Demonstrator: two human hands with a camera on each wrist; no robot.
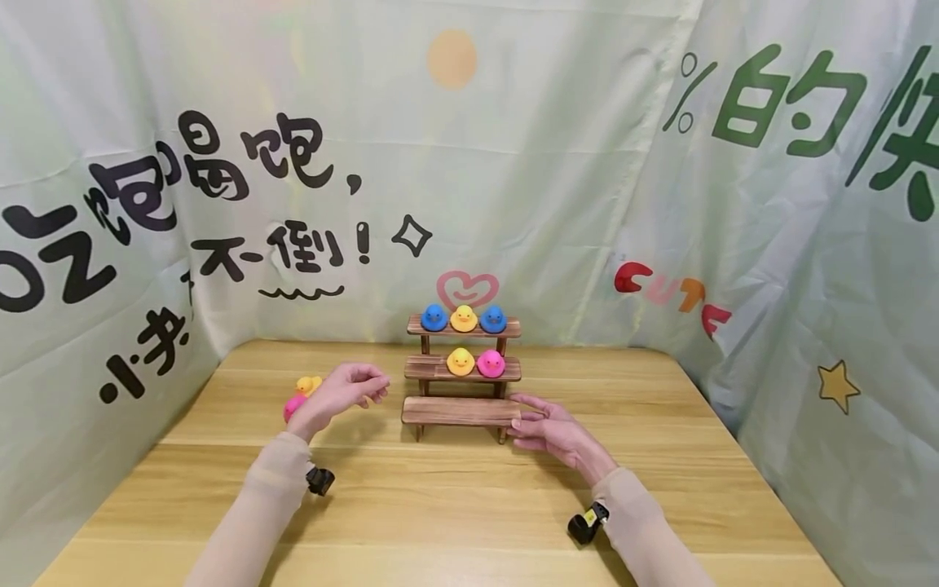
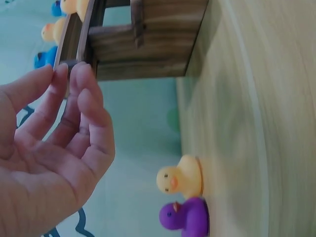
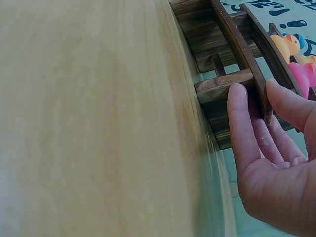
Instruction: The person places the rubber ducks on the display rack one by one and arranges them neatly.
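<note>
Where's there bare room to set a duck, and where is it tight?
Free: the bottom step, with the right hand at its right end; the middle step, left of its yellow duck; tabletop before the stand, between the sleeves. Crowded: the top step, holding three ducks.

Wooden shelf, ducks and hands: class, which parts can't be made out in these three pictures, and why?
Head view: part of the pink table duck, behind the left hand and wrist.
Left wrist view: rest of the wooden shelf, cut by the top edge.
Right wrist view: part of the pink shelf duck, cut by the right edge.
</note>
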